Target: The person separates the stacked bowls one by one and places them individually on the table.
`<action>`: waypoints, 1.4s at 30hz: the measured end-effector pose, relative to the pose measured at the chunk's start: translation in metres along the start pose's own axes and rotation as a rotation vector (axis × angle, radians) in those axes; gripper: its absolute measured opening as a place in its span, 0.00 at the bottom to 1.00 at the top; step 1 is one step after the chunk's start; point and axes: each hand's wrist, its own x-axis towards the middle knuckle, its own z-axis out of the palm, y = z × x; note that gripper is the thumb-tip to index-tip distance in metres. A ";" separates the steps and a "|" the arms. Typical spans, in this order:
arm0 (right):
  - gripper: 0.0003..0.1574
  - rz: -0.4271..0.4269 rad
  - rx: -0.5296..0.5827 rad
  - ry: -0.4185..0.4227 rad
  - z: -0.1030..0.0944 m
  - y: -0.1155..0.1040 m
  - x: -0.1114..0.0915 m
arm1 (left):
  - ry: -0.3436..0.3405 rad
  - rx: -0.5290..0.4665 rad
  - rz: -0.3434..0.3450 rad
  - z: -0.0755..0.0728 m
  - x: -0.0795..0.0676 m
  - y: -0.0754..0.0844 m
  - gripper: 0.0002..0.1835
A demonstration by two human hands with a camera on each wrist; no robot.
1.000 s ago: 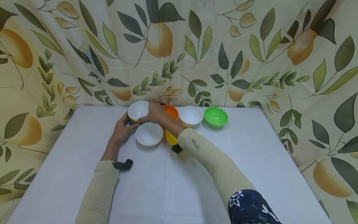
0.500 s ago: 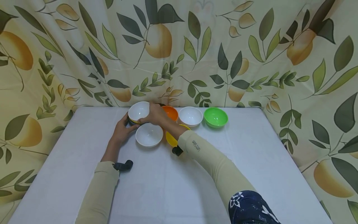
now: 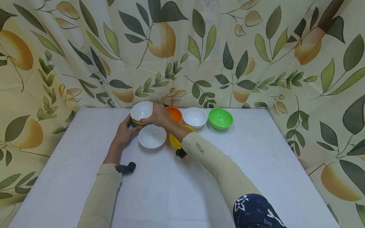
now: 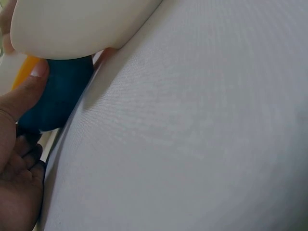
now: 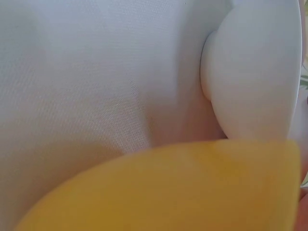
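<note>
The stack stands at the counter's (image 3: 159, 193) far edge, between the hands: white bowl (image 3: 141, 110) on top, yellow (image 4: 24, 73) under it, blue bowl (image 4: 70, 89) lower. The left hand (image 3: 123, 132) curves round the blue bowl, thumb on the near side. The right hand (image 3: 158, 115) grips the white bowl's right side; its fingertips are partly hidden. A second white bowl (image 3: 152, 136) sits just in front.

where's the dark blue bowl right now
In the left wrist view, the dark blue bowl is at the left, beside the left hand and partly behind a white bowl.
</note>
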 end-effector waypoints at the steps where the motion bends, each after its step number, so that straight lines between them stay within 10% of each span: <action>1: 0.56 -0.001 0.001 -0.001 -0.001 0.000 0.000 | 0.002 -0.001 0.002 0.000 0.000 0.000 0.55; 42: 0.56 -0.004 0.266 0.192 -0.049 0.011 -0.061 | 0.006 0.006 -0.073 0.001 0.003 0.002 0.55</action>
